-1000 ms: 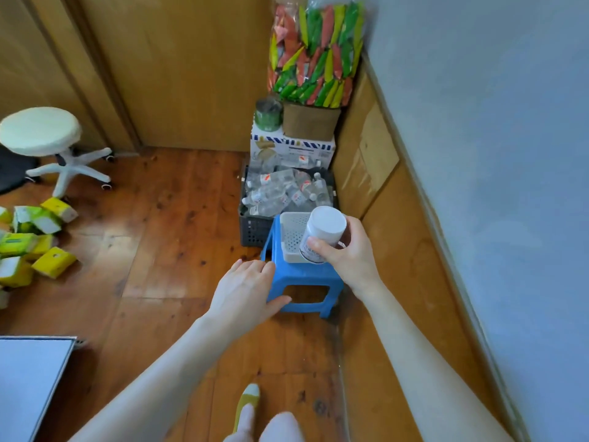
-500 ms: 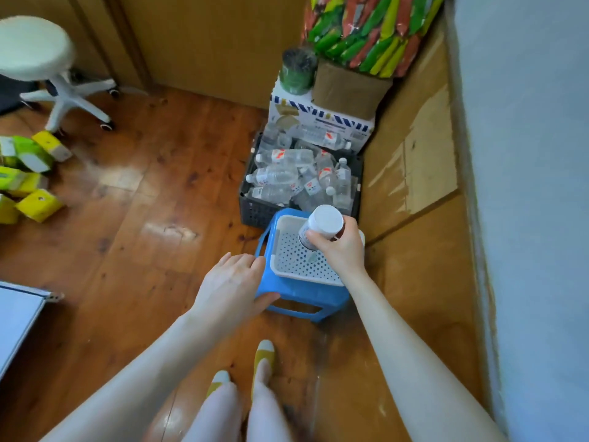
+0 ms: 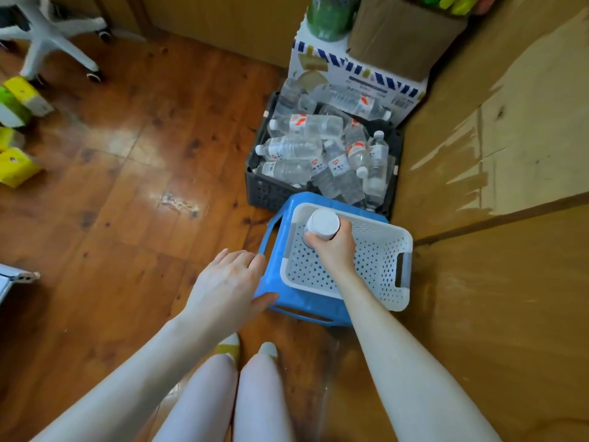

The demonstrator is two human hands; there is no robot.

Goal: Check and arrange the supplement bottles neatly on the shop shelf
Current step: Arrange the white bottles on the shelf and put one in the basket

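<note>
Gripping the bottle point(image 3: 322, 223) upright, R hand point(image 3: 331, 250) held it in the basket point(image 3: 409, 250) atop the stool point(image 3: 271, 231); L hand point(image 3: 226, 285), fingers relaxed, steadied stool. Best: lower straight, release once base sat flat.

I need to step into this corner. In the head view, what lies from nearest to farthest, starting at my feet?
Feet → blue stool carrying the white basket → dark crate of water bottles → white carton.
</note>
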